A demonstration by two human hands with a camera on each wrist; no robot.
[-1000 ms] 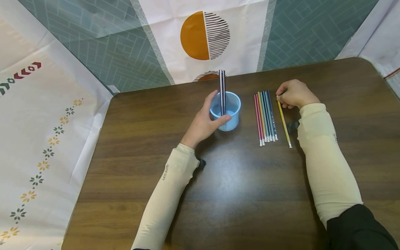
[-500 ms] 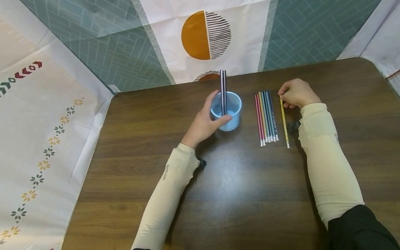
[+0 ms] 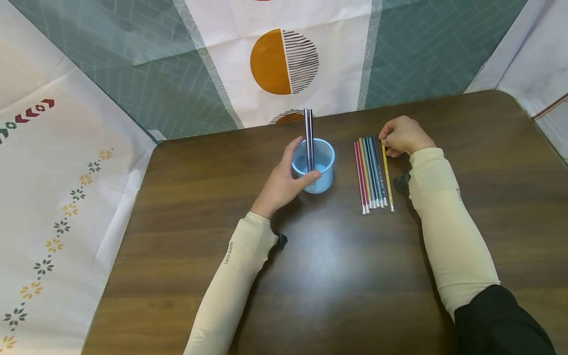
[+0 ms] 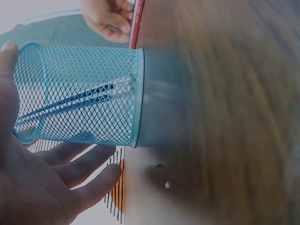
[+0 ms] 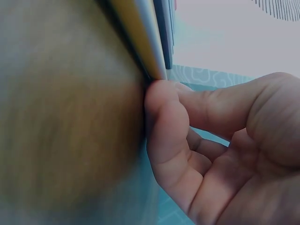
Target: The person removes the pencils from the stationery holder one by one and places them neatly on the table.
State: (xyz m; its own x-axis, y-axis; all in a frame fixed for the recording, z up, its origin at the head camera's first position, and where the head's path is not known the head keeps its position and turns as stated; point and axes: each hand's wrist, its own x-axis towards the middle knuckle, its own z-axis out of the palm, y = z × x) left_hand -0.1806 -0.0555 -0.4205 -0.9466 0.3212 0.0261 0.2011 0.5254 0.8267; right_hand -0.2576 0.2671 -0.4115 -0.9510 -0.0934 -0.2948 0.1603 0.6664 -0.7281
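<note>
My left hand [image 3: 282,183] holds a light blue mesh pencil cup [image 3: 325,178], thumb at the near side and fingers at the far side. Two dark striped pencils [image 3: 309,140] stand upright inside; their lower ends show through the mesh [image 4: 93,96] in the left wrist view. My right hand [image 3: 406,135] pinches the far end of a yellow pencil [image 3: 387,177] between thumb and forefinger, the pencil lying on the table. Just left of it, several pencils [image 3: 370,172] in red, yellow, teal and dark blue lie side by side, eraser ends toward me.
The brown wooden table [image 3: 328,276] carries everything. Behind its far edge hangs a teal and white patterned cloth [image 3: 337,59]; a white cloth with printed flowers [image 3: 102,207] borders the left side.
My right hand has slid the yellow pencil left, close beside the row, and it now lies more nearly parallel. The left hand stays at the cup. The head view has shifted slightly.
</note>
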